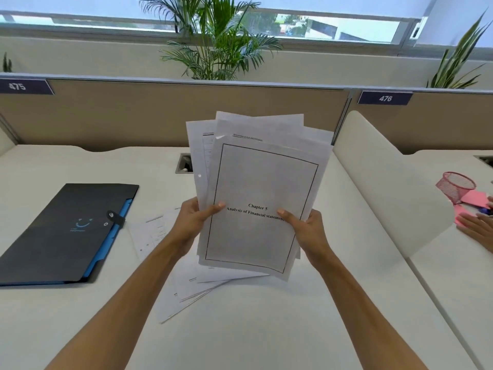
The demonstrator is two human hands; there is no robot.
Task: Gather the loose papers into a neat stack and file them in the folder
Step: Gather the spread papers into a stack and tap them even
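Observation:
An uneven bundle of white papers is held upright above the desk, its sheets fanned apart at the top; the front page reads "Chapter 5". My left hand grips the bundle's left edge and my right hand grips its right edge, thumbs on the front page. Several more loose sheets lie on the white desk under and left of my hands, partly hidden by my left forearm. A black folder with blue inner pockets and a snap strap lies shut at the left of the desk.
A cable cut-out sits in the desk behind the papers. A white divider bounds the desk on the right; beyond it are a pink mesh cup, pink notes and another person's hand. A beige partition runs along the back.

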